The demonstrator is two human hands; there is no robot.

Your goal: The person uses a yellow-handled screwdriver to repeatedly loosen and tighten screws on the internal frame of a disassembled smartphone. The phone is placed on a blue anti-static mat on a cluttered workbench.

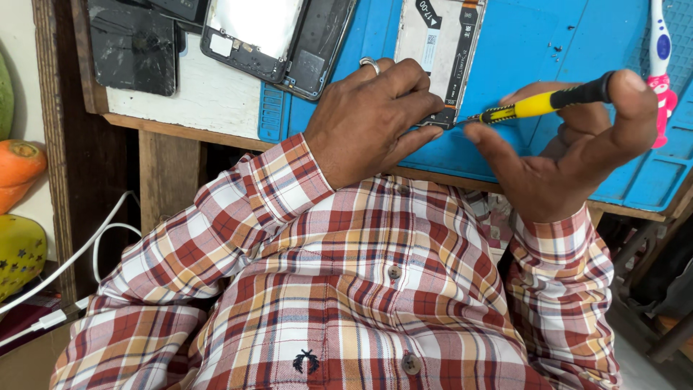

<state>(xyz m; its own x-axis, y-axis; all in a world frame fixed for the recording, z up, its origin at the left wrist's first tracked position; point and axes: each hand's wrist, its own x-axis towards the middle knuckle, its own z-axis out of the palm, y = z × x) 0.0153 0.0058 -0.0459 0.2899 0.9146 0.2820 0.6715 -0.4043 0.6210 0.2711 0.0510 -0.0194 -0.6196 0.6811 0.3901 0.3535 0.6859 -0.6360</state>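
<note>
Screwdriver [548,102] yellow/blk; mat [548,43] blue; shirt [346,289] red/white/tan plaid; toothbrush [660,65] white/pink.

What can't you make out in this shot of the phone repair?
Head view:
- Screwdriver tip: too small, hidden at the left hand.
- Open phone: lower end covered by left hand, top cut by frame edge.
- Toothbrush: head cut off at top edge.
- Right hand grip: palm faces away.

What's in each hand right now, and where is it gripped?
Right hand holds the yellow-and-black screwdriver by its handle. Left hand grips nothing; it presses down on the opened phone.
</note>
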